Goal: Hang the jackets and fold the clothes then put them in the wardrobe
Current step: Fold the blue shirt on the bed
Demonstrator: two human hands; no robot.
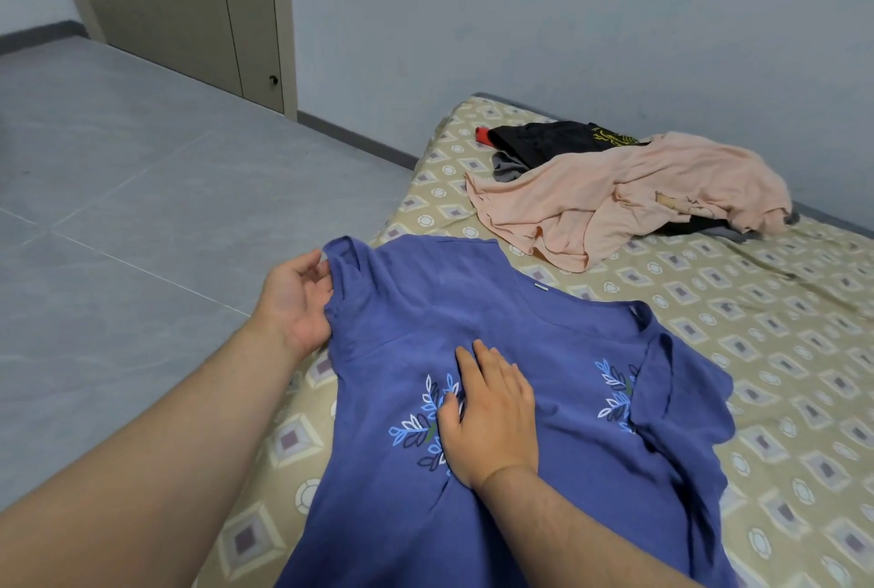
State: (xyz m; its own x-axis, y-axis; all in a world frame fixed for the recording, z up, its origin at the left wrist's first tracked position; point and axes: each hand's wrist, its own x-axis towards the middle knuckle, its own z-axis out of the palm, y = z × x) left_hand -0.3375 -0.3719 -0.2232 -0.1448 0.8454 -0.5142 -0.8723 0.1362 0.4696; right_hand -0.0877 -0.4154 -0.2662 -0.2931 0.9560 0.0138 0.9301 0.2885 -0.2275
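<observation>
Home bedroom: patterned mattress (709,351) near/right, clothes pile (624,181) far right, wardrobe doors (189,6) far left, tile floor (118,209).

Blue leaf-printed shirt (496,318), peach garment (629,190), black garment (544,138), beige diamond-patterned bedsheet (756,327), grey floor (118,185).

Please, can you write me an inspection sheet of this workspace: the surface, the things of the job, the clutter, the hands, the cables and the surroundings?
Surface: patterned bed sheet, wrinkled at the far right.
Job's things: blue shirt spread out near the sheet's edge; peach shirt crumpled over a black garment and a grey garment, farther back.
Clutter: small red item beside the black garment; cannot tell what it is.
Hands: left hand grips the blue shirt's sleeve edge; right hand presses flat on its front.
Cables: nothing seen.
Surroundings: grey tiled floor, pale wall, closed beige doors at the far left.
</observation>
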